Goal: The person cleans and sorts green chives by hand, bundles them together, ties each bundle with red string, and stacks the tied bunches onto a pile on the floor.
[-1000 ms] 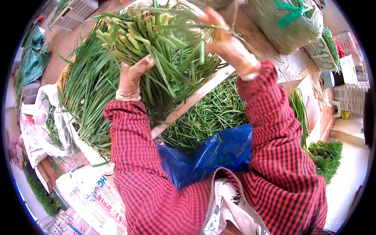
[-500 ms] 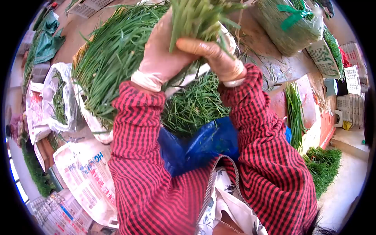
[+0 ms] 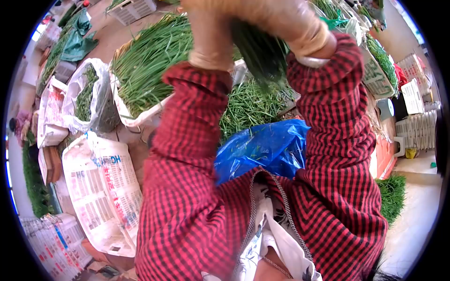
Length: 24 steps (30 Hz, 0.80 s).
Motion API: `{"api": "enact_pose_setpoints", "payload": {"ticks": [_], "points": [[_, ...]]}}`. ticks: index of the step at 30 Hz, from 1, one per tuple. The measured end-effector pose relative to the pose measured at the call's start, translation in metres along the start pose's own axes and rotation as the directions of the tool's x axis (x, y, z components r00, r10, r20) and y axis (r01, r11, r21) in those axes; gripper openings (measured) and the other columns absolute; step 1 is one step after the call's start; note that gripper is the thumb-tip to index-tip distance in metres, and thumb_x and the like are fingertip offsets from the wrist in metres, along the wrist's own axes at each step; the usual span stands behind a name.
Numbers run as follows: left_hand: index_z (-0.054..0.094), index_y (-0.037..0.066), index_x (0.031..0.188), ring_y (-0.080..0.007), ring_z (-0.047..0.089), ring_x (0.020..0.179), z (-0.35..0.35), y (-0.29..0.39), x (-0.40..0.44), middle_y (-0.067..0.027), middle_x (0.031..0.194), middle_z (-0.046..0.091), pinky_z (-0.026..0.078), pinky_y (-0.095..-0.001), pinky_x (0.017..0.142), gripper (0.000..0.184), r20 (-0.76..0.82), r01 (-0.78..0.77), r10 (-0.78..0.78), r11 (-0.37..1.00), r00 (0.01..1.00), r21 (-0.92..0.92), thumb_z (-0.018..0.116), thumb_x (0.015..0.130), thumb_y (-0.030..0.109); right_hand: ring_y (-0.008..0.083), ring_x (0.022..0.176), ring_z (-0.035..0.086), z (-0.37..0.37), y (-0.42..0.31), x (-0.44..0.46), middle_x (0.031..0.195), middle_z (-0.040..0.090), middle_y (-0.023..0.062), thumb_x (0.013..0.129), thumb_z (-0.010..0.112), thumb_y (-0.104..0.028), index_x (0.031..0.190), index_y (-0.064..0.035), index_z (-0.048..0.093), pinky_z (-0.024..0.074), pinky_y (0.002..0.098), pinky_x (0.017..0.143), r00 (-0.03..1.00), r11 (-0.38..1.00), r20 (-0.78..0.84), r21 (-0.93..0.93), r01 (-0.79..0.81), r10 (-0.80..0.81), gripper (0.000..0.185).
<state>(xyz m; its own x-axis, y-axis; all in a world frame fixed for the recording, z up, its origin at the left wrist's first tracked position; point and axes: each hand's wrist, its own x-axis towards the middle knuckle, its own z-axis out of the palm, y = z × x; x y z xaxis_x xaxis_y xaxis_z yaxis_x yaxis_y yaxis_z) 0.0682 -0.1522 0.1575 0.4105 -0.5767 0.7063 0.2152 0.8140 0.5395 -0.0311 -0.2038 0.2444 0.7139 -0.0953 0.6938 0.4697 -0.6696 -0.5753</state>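
At the top edge of the head view, my left hand point(image 3: 211, 35) and my right hand point(image 3: 290, 23) are raised close together, closed around a bunch of chives point(image 3: 262, 51). Its dark green leaves hang down between my wrists, blurred by motion. The upper fingers are cut off by the frame. Both hands seem to wear thin gloves. Below them lies a heap of loose chives point(image 3: 253, 107), with a blue plastic bag point(image 3: 267, 145) in front of my body. Left of my left hand, a white-lined basket point(image 3: 140, 119) holds a thick pile of long chives point(image 3: 150, 63).
A white plastic bag point(image 3: 101, 100) with greens stands on the left, above a large printed white crate point(image 3: 101, 187). Stacked crates point(image 3: 417, 133) and a grey bucket point(image 3: 385, 108) stand at the right. More cut greens point(image 3: 393, 199) lie at the lower right.
Both hands have moved up with the bunch, whose leaves now hang downward instead of pointing up. My right arm has shifted right. The view has shifted, and more of the blue bag shows.
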Motion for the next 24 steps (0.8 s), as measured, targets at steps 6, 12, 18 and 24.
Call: {"api": "enact_pose_setpoints", "payload": {"ticks": [6, 12, 18, 24], "points": [[0.061, 0.010, 0.097, -0.0180, 0.060, 0.083, 0.024, -0.050, -0.104, -0.0022, 0.093, 0.061, 0.050, -0.0343, 0.078, 0.026, -0.733, 0.091, -0.407, 0.898, 0.546, -0.431, 0.064, 0.083, 0.031, 0.0269, 0.135, 0.029, 0.004, 0.038, -0.171, 0.144, 0.030, 0.0250, 0.061, 0.089, -0.033, 0.144, 0.0100, 0.000, 0.0243, 0.0350, 0.112, 0.861, 0.883, 0.202, -0.150, -0.444, 0.467, 0.129], [0.060, 0.010, 0.101, -0.0228, 0.061, 0.085, 0.051, -0.145, -0.220, -0.0052, 0.093, 0.064, 0.050, -0.0402, 0.082, 0.035, -0.407, 0.031, -0.864, 0.435, 0.298, -0.900, 0.067, 0.082, 0.039, 0.0195, 0.108, 0.054, -0.038, 0.068, -0.269, 0.124, 0.054, 0.0145, 0.066, 0.086, -0.018, 0.148, 0.0012, 0.006, 0.0437, 0.0313, 0.094, 0.110, 0.203, 0.343, -0.247, -0.947, 0.933, 0.116], [0.049, 0.012, 0.129, -0.0237, 0.053, 0.116, 0.067, -0.173, -0.254, -0.0067, 0.126, 0.056, 0.043, -0.0425, 0.099, 0.054, -0.003, 0.033, -0.923, 0.017, 0.384, -0.999, 0.058, 0.089, 0.047, 0.0262, 0.108, 0.059, -0.026, 0.116, -0.192, 0.122, 0.057, 0.0210, 0.064, 0.085, -0.036, 0.146, 0.0022, 0.013, 0.0451, 0.0340, 0.094, -0.388, 0.131, 0.290, -0.913, -0.387, 0.875, 0.116], [0.038, 0.014, 0.139, -0.0273, 0.044, 0.127, 0.033, -0.181, -0.253, -0.0099, 0.139, 0.045, 0.039, -0.0441, 0.104, 0.061, -0.062, -0.067, -0.863, 0.033, 0.502, -0.997, 0.047, 0.093, 0.053, 0.0309, 0.095, 0.065, 0.053, 0.227, -0.222, 0.106, 0.064, 0.0187, 0.062, 0.079, -0.055, 0.133, 0.0016, 0.037, 0.0509, 0.0378, 0.082, -0.495, 0.237, 0.182, -0.970, 0.050, 0.850, 0.100]]}}
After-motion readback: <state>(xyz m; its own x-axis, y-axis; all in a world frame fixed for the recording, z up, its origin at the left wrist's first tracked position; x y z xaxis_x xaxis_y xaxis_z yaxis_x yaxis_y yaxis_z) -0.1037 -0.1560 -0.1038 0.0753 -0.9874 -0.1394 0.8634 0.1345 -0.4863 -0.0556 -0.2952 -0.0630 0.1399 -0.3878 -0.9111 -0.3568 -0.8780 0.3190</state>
